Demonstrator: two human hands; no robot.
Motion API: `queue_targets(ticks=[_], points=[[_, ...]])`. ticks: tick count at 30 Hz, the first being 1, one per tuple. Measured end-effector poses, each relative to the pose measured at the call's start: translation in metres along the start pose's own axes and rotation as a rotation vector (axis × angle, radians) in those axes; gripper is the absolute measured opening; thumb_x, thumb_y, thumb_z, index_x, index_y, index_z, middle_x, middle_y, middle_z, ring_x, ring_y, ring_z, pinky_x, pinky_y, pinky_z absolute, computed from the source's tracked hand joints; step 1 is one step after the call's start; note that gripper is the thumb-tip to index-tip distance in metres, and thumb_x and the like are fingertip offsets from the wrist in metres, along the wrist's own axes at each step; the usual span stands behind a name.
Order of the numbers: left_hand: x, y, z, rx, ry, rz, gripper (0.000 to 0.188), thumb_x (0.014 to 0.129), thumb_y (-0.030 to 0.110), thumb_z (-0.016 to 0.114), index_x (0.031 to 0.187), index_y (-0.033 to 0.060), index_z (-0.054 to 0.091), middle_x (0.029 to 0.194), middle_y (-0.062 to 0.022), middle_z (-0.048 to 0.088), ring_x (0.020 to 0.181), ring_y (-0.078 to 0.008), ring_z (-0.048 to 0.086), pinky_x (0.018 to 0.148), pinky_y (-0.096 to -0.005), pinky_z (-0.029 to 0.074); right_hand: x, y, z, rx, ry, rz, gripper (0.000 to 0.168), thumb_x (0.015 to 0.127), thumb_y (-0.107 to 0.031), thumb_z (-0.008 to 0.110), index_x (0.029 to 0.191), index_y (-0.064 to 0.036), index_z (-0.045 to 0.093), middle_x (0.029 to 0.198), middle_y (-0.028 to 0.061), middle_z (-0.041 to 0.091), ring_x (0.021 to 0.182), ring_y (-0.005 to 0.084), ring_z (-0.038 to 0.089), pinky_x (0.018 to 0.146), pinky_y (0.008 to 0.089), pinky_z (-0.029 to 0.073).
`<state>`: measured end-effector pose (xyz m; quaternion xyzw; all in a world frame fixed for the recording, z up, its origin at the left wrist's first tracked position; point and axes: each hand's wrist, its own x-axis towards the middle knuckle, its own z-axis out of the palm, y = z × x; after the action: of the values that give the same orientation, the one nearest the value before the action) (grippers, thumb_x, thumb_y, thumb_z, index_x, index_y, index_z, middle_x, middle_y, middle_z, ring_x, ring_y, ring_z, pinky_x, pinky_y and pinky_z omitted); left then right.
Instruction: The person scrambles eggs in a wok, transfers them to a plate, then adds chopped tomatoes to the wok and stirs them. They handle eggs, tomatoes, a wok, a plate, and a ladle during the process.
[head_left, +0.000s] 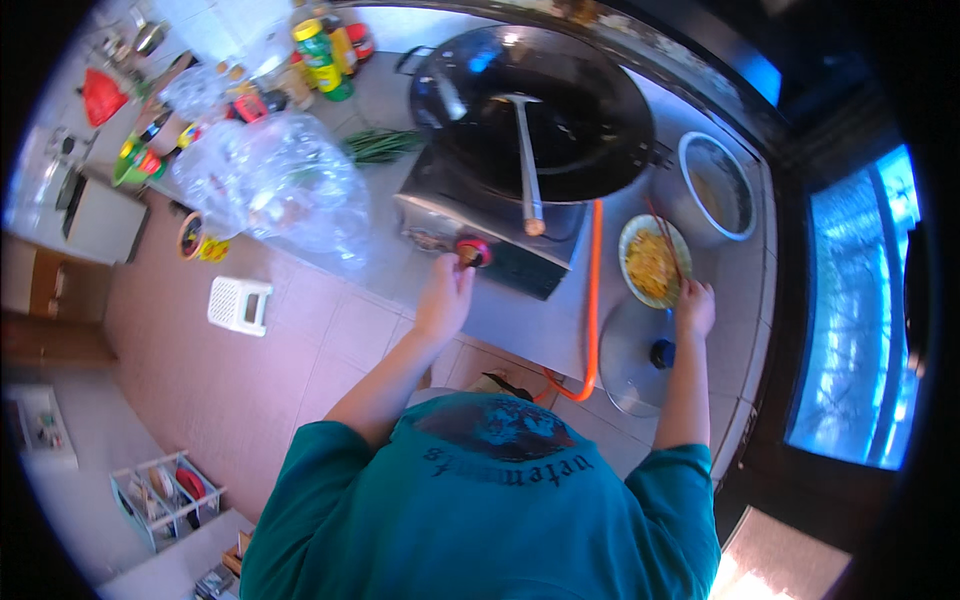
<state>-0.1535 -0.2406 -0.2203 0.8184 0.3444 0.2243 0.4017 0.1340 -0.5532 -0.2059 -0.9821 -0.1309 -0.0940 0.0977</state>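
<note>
My left hand (445, 296) is at the front of the gas stove (487, 225), its fingers closed around the control knob (472, 253). On the stove sits a large black wok (592, 97). A metal wok spatula (527, 157) rests in it, its wooden-tipped handle lying over the near rim. My right hand (696, 309) holds a pair of reddish-brown chopsticks (666, 229) by their near ends. They lie across a plate (679, 247) of yellow, shredded-looking food (649, 264). Whether my right fingers also touch the plate's rim I cannot tell.
Right of the wok stands a metal pot (686, 195). A glass lid (630, 360) lies beneath my right forearm. An orange gas hose (595, 315) runs over the counter's front edge. Leftward are green stalks (382, 145), clear plastic bags (285, 187) and seasoning bottles (322, 60). A white stool (238, 304) stands on the floor.
</note>
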Motion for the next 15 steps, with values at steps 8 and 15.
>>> queue_targets(ticks=[8,15], points=[[0.012,0.005,-0.006,0.156,-0.060,0.093,0.020,0.092,0.021,0.048,0.098,0.0019,0.047,0.089,-0.0211,0.057,0.076,-0.0384,0.058,0.065,-0.0460,0.046,0.016,0.000,0.001,0.048,-0.005,0.018,0.021,0.084,-0.025,0.054,0.087,-0.011,0.069,0.090,0.0186,0.058,0.084,0.0360,0.058,0.073,0.0449,0.047],[0.014,0.015,-0.008,0.400,-0.016,0.180,0.022,0.092,0.025,0.047,0.090,0.0033,0.049,0.085,-0.0196,0.057,0.071,-0.0382,0.057,0.062,-0.0470,0.047,0.010,-0.002,-0.003,0.029,0.035,-0.108,0.022,0.084,-0.026,0.057,0.094,-0.009,0.067,0.090,0.0184,0.058,0.082,0.0364,0.057,0.073,0.0440,0.047]])
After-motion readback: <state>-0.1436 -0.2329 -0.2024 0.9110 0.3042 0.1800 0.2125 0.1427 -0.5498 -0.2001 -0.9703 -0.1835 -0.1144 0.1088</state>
